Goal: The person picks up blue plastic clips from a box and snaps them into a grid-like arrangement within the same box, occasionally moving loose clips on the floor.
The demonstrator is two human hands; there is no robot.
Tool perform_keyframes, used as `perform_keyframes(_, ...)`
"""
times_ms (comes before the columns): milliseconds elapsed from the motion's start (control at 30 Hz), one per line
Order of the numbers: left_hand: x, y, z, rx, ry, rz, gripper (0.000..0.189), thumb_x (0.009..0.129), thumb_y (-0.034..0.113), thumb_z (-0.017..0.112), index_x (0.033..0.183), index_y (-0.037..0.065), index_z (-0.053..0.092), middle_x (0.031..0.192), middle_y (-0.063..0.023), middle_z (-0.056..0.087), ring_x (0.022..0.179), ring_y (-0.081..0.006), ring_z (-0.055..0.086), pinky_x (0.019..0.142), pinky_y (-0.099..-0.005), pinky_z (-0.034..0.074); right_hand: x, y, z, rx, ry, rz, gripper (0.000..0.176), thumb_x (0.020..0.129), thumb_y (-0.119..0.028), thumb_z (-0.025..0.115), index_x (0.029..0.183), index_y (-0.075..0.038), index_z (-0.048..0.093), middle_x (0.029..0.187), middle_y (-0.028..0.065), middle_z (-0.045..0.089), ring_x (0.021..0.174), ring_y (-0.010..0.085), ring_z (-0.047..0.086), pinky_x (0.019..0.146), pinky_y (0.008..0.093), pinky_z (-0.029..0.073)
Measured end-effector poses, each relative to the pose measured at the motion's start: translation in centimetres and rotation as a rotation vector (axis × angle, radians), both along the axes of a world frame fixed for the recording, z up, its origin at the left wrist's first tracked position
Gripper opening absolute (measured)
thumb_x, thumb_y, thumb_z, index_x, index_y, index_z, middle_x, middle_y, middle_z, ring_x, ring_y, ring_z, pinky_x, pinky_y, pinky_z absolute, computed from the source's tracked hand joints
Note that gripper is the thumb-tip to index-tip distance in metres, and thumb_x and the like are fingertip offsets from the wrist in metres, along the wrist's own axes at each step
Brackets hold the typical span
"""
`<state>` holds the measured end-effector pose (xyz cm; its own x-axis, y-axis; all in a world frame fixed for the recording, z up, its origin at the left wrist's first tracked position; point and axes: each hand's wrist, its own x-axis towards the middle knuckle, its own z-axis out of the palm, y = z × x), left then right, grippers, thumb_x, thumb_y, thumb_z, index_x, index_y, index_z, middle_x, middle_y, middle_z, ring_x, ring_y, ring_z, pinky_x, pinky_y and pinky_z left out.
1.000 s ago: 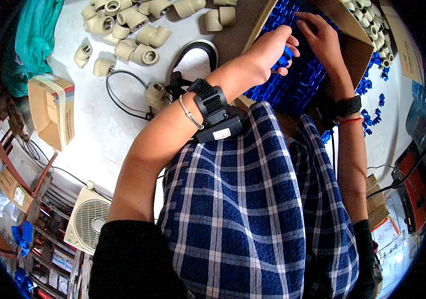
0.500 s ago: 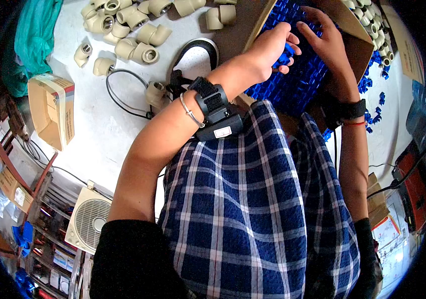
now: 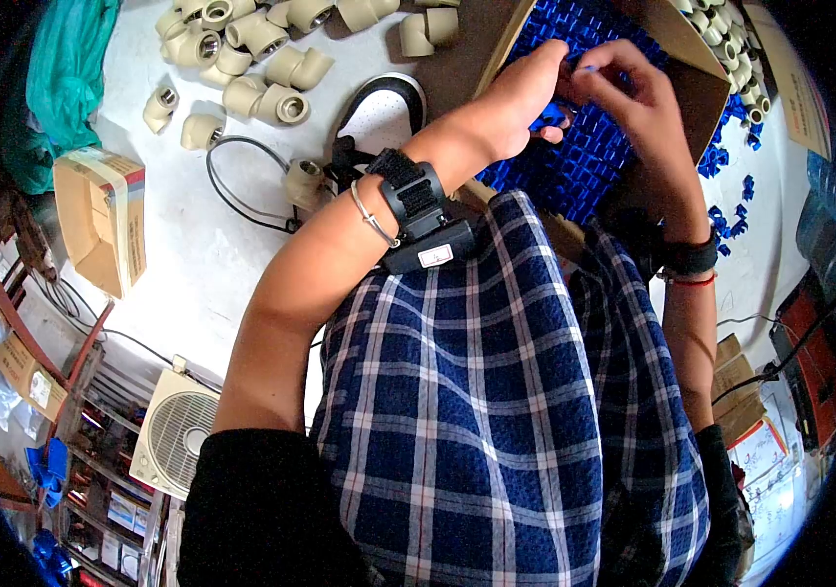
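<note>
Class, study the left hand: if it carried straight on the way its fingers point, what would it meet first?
Probably the right hand: the left hand points across the cardboard box at its fingertips, seemingly almost touching. Depth is unclear; slightly lower, it would meet the packed blue pieces.

Head view — steeply down, close over torso.
</note>
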<state>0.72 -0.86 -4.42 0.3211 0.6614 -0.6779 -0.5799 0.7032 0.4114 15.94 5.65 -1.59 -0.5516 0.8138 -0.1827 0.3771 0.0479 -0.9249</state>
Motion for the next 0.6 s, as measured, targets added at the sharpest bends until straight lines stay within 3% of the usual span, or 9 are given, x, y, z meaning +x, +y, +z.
perform_keyframes(33, 0.0, 0.0, 0.0, 0.0, -0.001, 0.0, 0.032, 0.091, 0.042, 0.043, 0.092, 0.012, 0.053, 0.081, -0.0022, 0.053, 0.058, -0.0119, 0.046, 0.043, -0.0243, 0.033, 0.6, 0.5, -0.1, 0.013, 0.011, -0.018, 0.009, 0.089, -0.012, 0.057, 0.09, -0.004, 0.06, 0.111, 0.004, 0.056, 0.105, 0.0119, 0.049, 0.093, 0.0267, 0.036)
perform_keyframes(67, 0.0, 0.1, 0.0, -0.022, 0.0, 0.002, 0.033, 0.091, 0.041, 0.043, 0.093, 0.01, 0.052, 0.081, -0.0041, 0.054, 0.057, -0.0118, 0.045, 0.042, -0.0238, 0.032, 1.1, 0.7, 0.0, -0.034, 0.025, -0.145, 0.009, 0.09, -0.013, 0.056, 0.088, -0.005, 0.061, 0.116, 0.0062, 0.058, 0.104, 0.0127, 0.051, 0.093, 0.0263, 0.037)
perform_keyframes(133, 0.0, 0.1, 0.1, -0.043, 0.002, 0.004, 0.034, 0.091, 0.04, 0.044, 0.093, 0.007, 0.052, 0.082, -0.006, 0.054, 0.056, -0.0116, 0.044, 0.041, -0.0233, 0.031, 1.9, 1.9, -0.2, -0.091, 0.128, -0.196, 0.011, 0.091, -0.015, 0.055, 0.087, -0.006, 0.061, 0.113, 0.0065, 0.061, 0.101, 0.0134, 0.054, 0.093, 0.026, 0.038)
perform_keyframes(167, 0.0, 0.1, 0.1, -0.039, 0.009, -0.001, 0.034, 0.091, 0.039, 0.044, 0.093, 0.007, 0.052, 0.082, -0.0064, 0.054, 0.056, -0.0113, 0.044, 0.041, -0.0233, 0.031, 2.6, 2.3, 0.1, -0.186, 0.014, -0.259, 0.016, 0.093, -0.019, 0.054, 0.088, -0.005, 0.06, 0.104, 0.0055, 0.065, 0.097, 0.0132, 0.055, 0.09, 0.0249, 0.039)
perform_keyframes(267, 0.0, 0.1, 0.0, -0.029, 0.022, -0.008, 0.033, 0.091, 0.039, 0.044, 0.092, 0.006, 0.051, 0.081, -0.0067, 0.053, 0.056, -0.011, 0.043, 0.041, -0.0232, 0.031, 3.3, 2.9, -0.5, -0.18, -0.194, -0.36, 0.018, 0.094, -0.021, 0.052, 0.092, -0.006, 0.061, 0.102, 0.0052, 0.065, 0.093, 0.0124, 0.055, 0.088, 0.0239, 0.038)
perform_keyframes(367, 0.0, 0.1, -0.1, -0.023, 0.032, -0.008, 0.033, 0.091, 0.039, 0.044, 0.092, 0.007, 0.051, 0.081, -0.0065, 0.053, 0.056, -0.0108, 0.043, 0.042, -0.023, 0.031, 3.9, 3.5, -2.4, -0.03, -0.07, -0.277, 0.021, 0.095, -0.023, 0.051, 0.1, -0.006, 0.062, 0.099, 0.004, 0.064, 0.09, 0.0118, 0.053, 0.088, 0.0238, 0.036)
perform_keyframes(500, 0.0, 0.1, -0.3, -0.024, 0.024, -0.009, 0.032, 0.09, 0.038, 0.045, 0.092, 0.007, 0.051, 0.082, -0.0063, 0.053, 0.056, -0.0105, 0.043, 0.042, -0.0231, 0.032, 4.3, 3.6, -3.5, 0.028, -0.177, -0.234, 0.026, 0.097, -0.026, 0.047, 0.108, -0.007, 0.061, 0.096, 0.0023, 0.062, 0.091, 0.0116, 0.052, 0.089, 0.0243, 0.035)
perform_keyframes(600, 0.0, 0.1, -0.3, -0.027, 0.02, -0.004, 0.032, 0.09, 0.039, 0.045, 0.093, 0.007, 0.052, 0.082, -0.0062, 0.053, 0.056, -0.0103, 0.043, 0.042, -0.0229, 0.032, 4.0, 3.2, -3.0, 0.087, -0.18, -0.183, 0.028, 0.097, -0.024, 0.045, 0.108, -0.006, 0.063, 0.098, 0.0033, 0.064, 0.089, 0.0099, 0.054, 0.08, 0.0218, 0.04)
